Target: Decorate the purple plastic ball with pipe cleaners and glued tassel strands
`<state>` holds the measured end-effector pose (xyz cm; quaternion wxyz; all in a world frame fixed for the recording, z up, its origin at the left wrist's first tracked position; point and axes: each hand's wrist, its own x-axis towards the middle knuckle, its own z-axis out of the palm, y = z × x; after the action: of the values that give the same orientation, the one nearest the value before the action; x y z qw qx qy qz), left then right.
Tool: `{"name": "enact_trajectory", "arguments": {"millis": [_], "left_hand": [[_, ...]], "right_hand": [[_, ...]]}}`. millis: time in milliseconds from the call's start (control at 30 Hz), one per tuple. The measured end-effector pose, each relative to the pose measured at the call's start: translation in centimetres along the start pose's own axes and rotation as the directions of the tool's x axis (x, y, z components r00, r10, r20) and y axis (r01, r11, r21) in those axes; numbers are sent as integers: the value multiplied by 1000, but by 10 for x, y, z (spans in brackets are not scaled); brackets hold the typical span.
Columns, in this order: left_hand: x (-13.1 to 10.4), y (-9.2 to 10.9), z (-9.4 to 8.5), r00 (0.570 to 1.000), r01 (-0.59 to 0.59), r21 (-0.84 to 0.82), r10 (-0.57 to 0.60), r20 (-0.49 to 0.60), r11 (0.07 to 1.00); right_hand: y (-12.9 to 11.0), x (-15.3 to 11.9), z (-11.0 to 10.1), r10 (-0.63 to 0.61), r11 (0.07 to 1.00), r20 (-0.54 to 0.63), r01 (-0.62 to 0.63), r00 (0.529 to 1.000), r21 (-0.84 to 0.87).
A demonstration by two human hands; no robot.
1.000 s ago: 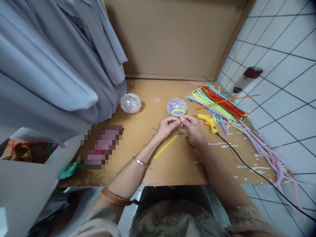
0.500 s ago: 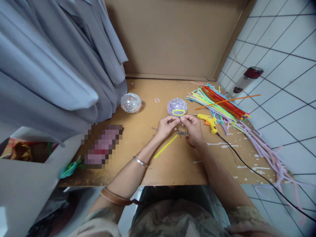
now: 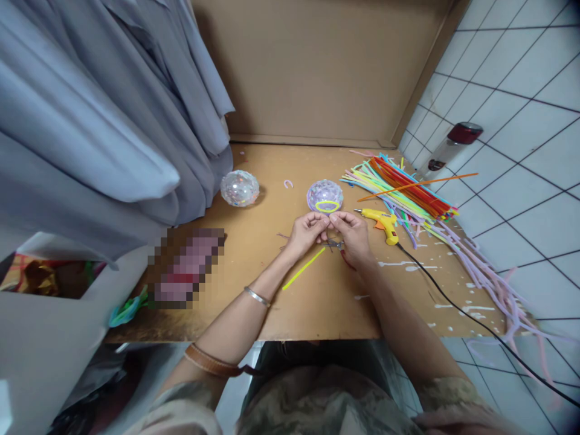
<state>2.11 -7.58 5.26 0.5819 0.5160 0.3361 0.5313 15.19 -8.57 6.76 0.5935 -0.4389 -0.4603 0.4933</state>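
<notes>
My left hand [image 3: 309, 232] and my right hand [image 3: 350, 232] meet above the middle of the table, thumbs and fingertips pinched together. Between them is a yellow pipe cleaner [image 3: 327, 206] bent into an oval loop, its lower side at my fingertips. Behind the loop sits a clear ball wrapped in lilac [image 3: 324, 190]. Partly under my right hand lie scissors [image 3: 336, 244], their handles mostly covered. A straight yellow pipe cleaner [image 3: 303, 269] rests on the table beside my left wrist.
A second clear ball [image 3: 240, 188] stands to the left, with a small pink curl [image 3: 289, 183] nearby. On the right are a yellow glue gun [image 3: 384, 225] with a black cord and a bundle of coloured pipe cleaners [image 3: 408, 188]. Grey cloth [image 3: 181, 121] hangs at the left.
Both hands stay in almost the same place with the yellow loop. Only slight finger movement shows.
</notes>
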Motion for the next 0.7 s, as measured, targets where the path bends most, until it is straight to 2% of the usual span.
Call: {"name": "enact_trajectory", "arguments": {"millis": [300,500,700], "left_hand": [[3,-2,-1,998,58,-103,-59,-8,993],[3,2,-1,996,75,-87,-78,-37,993],[2,5,0,997,63,-58,-65,-31,996]], "right_hand": [[-1,1,0,25,999,-12,-25,1000,21],[1,3,-1,9,999,-36,-11,999,-36],[4,6,-3,38,999,2,-38,999,7]]}}
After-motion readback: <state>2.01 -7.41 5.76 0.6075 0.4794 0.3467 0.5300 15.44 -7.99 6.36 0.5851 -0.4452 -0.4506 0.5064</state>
